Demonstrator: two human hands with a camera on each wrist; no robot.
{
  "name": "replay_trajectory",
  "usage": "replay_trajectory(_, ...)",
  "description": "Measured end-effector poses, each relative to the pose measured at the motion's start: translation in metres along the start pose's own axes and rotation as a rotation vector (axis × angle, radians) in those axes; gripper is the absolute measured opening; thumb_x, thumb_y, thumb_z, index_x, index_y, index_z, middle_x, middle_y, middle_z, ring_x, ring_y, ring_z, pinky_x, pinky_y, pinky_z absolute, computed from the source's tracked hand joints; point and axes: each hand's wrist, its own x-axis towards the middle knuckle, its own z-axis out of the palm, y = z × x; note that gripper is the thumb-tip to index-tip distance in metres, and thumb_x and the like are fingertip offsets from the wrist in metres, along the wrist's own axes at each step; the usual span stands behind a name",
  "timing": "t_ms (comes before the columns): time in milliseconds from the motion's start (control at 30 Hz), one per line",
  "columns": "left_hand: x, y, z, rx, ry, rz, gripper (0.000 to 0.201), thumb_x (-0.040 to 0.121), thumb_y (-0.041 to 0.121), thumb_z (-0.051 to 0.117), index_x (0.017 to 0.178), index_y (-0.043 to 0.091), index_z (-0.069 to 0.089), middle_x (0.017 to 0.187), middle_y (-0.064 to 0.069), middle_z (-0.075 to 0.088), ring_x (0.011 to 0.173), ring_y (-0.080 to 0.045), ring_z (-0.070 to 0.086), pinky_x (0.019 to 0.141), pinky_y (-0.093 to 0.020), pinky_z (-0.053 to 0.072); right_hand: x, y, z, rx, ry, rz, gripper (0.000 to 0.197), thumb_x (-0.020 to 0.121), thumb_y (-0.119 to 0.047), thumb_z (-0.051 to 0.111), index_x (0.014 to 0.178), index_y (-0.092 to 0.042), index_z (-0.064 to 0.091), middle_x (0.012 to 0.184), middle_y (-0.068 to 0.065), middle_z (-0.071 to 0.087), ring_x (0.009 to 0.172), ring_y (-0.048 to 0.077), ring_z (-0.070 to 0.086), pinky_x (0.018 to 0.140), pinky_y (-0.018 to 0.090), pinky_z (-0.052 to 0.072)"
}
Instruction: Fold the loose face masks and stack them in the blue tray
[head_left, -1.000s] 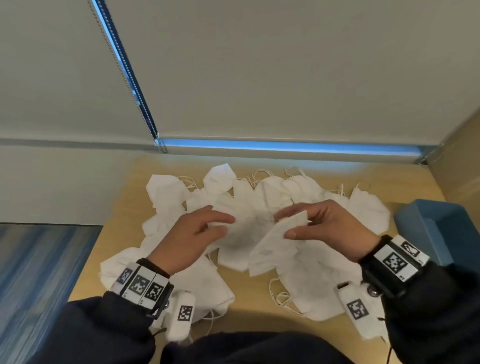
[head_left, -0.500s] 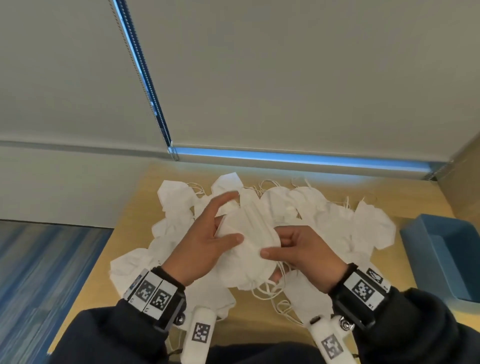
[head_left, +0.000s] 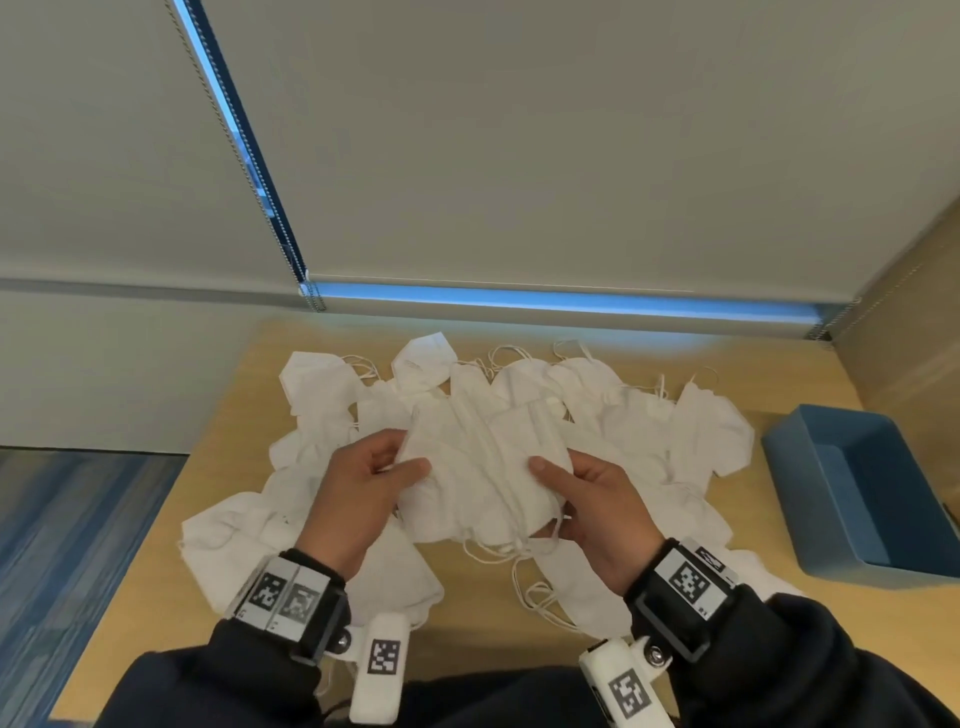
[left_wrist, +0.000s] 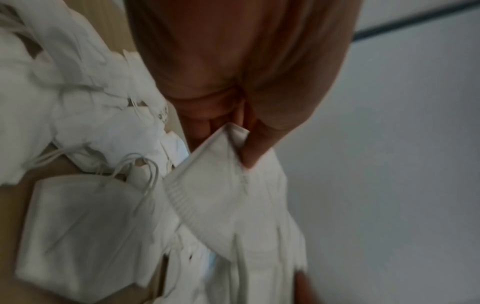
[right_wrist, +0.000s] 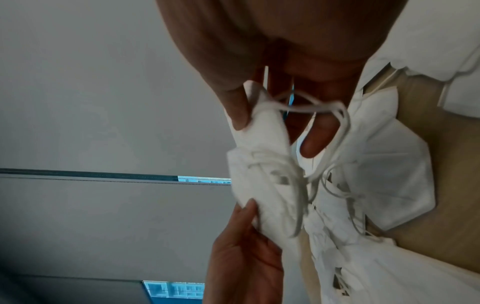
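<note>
A white face mask (head_left: 483, 467) is held up above the pile between both hands. My left hand (head_left: 363, 488) pinches its left edge between thumb and fingers, and the left wrist view shows the mask (left_wrist: 223, 181) caught there. My right hand (head_left: 587, 499) pinches the right edge, with its thumb on top; ear loops (right_wrist: 319, 127) dangle from the mask (right_wrist: 262, 164) in the right wrist view. Several loose white masks (head_left: 649, 421) lie spread over the wooden table (head_left: 779, 374). The blue tray (head_left: 852, 499) stands at the right, and no masks show inside it.
A window blind and sill (head_left: 519, 301) run along the table's far edge. A wooden side panel (head_left: 904, 338) rises at the right behind the tray. Blue striped carpet (head_left: 78, 545) lies left of the table.
Both hands lifted one mask off the pile and drew it toward me. They now hold it by opposite edges, thumbs on top, where before the left hand was pressing it flat.
</note>
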Motion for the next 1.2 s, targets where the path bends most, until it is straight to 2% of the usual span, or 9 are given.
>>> replay_trajectory(133, 0.004, 0.013, 0.000, -0.196, -0.100, -0.078, 0.025, 0.094, 0.000, 0.059, 0.115, 0.003, 0.073, 0.117, -0.016, 0.074, 0.112, -0.032, 0.069, 0.101, -0.052, 0.051, 0.005, -0.003, 0.000, -0.065, 0.028, 0.014, 0.014, 0.096, -0.010, 0.066, 0.103, -0.005, 0.077, 0.092, 0.012, 0.078, 0.073, 0.022, 0.073, 0.056, 0.033, 0.058)
replay_trajectory(300, 0.010, 0.007, 0.038, -0.071, -0.104, -0.042, 0.024, 0.092, 0.018, 0.069, 0.115, 0.019, 0.064, 0.118, -0.006, 0.071, 0.112, -0.028, 0.067, 0.098, -0.048, 0.053, 0.007, -0.003, 0.015, -0.029, -0.085, 0.030, 0.022, 0.099, -0.012, 0.060, 0.114, -0.008, 0.076, 0.103, 0.018, 0.075, 0.077, 0.027, 0.071, 0.064, 0.039, 0.059)
replay_trajectory(500, 0.017, -0.003, 0.050, -0.113, -0.034, -0.011, 0.046, 0.093, 0.007, 0.068, 0.126, 0.040, 0.063, 0.129, 0.007, 0.065, 0.117, -0.012, 0.064, 0.098, -0.036, 0.054, 0.003, -0.004, 0.017, 0.171, -0.238, 0.157, 0.045, 0.104, -0.043, 0.048, 0.133, -0.011, 0.062, 0.121, 0.015, 0.072, 0.093, 0.031, 0.073, 0.063, 0.037, 0.060)
replay_trajectory(600, 0.020, 0.000, 0.044, -0.160, -0.081, -0.025, 0.040, 0.094, 0.000, 0.064, 0.125, 0.023, 0.070, 0.124, 0.000, 0.073, 0.117, -0.021, 0.067, 0.101, -0.047, 0.054, 0.006, 0.001, 0.008, -0.161, -0.287, 0.105, 0.031, 0.090, -0.020, 0.075, 0.112, 0.001, 0.066, 0.081, 0.011, 0.069, 0.060, 0.020, 0.059, 0.052, 0.028, 0.047)
replay_trajectory(700, 0.026, -0.001, 0.032, -0.131, -0.086, -0.016, 0.035, 0.092, -0.003, 0.065, 0.119, 0.018, 0.073, 0.117, -0.004, 0.075, 0.114, -0.027, 0.069, 0.100, -0.050, 0.054, 0.007, 0.002, -0.002, -0.294, -0.259, 0.142, 0.004, 0.090, -0.002, 0.070, 0.088, 0.002, 0.071, 0.063, 0.010, 0.058, 0.046, 0.015, 0.042, 0.050, 0.026, 0.030)
replay_trajectory(867, 0.026, -0.014, 0.010, -0.181, -0.055, -0.075, 0.032, 0.092, -0.005, 0.065, 0.118, 0.012, 0.072, 0.117, -0.008, 0.075, 0.114, -0.030, 0.068, 0.098, -0.047, 0.055, 0.007, -0.008, -0.004, -0.090, -0.037, 0.166, 0.016, 0.087, -0.008, 0.066, 0.078, 0.004, 0.068, 0.055, 0.004, 0.034, 0.055, 0.021, 0.037, 0.060, 0.028, 0.042)
replay_trajectory(1000, 0.031, -0.027, -0.002, -0.286, -0.034, -0.108, 0.032, 0.092, -0.003, 0.066, 0.122, 0.005, 0.068, 0.121, -0.012, 0.073, 0.117, -0.033, 0.067, 0.098, -0.047, 0.053, 0.006, -0.011, -0.002, 0.318, 0.056, 0.144, 0.026, 0.089, -0.011, 0.054, 0.064, -0.014, 0.047, 0.065, 0.010, 0.053, 0.076, 0.029, 0.064, 0.087, 0.043, 0.050)
replay_trajectory(1067, 0.029, -0.028, 0.001, -0.335, -0.054, -0.121, 0.032, 0.092, -0.003, 0.065, 0.123, 0.003, 0.066, 0.121, -0.013, 0.073, 0.115, -0.030, 0.068, 0.093, -0.043, 0.054, 0.008, -0.006, 0.004, 0.337, 0.036, 0.146, 0.029, 0.092, -0.008, 0.057, 0.067, -0.015, 0.044, 0.060, 0.007, 0.045, 0.061, 0.025, 0.054, 0.070, 0.036, 0.055)
replay_trajectory(1200, 0.026, -0.029, 0.008, -0.428, -0.094, -0.149, 0.030, 0.092, -0.004, 0.062, 0.122, 0.001, 0.064, 0.122, -0.016, 0.071, 0.111, -0.029, 0.068, 0.096, -0.045, 0.054, 0.019, 0.009, 0.009, -0.233, 0.013, 0.085, 0.031, 0.083, -0.019, 0.081, 0.075, -0.016, 0.051, 0.055, -0.003, 0.034, 0.045, 0.012, 0.030, 0.049, 0.027, 0.029)
